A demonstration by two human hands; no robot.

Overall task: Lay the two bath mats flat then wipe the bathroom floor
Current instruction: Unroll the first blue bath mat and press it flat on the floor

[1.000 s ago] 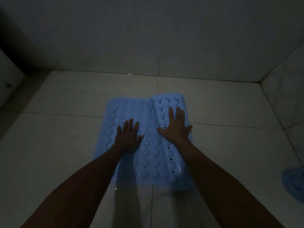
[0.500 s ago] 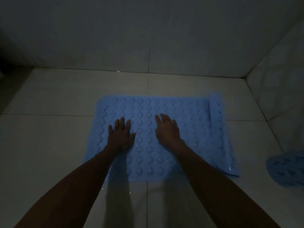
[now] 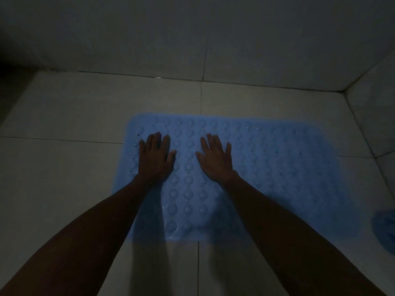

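Half a second ago the right edge of our light blue rubber bath mat with rows of raised bumps (image 3: 267, 167) still curled up in a ridge; now that edge lies down and the whole mat is spread flat on the pale tiled bathroom floor (image 3: 64, 178). A second ago it was still folded over itself, about half as wide. Our hands have barely shifted: both remain on the left half of the mat.

Our left hand (image 3: 155, 158) lies palm down with fingers extended and close together, gripping nothing. Our right hand (image 3: 215, 160) is likewise palm down, fingers slightly spread, holding nothing, just pressing on the mat. The two hands are near each other but apart, with a column of bumps between them.

We see no containers here.

The mat is rectangular with rounded corners, its long side running left to right, small holes scattered among the bumps, and some wet glints near its front edge. It sits near the grey tiled wall (image 3: 192, 39). The second blue bath mat (image 3: 384, 231) shows only partly at the right border, well apart from the first; we cannot tell whether it lies flat.
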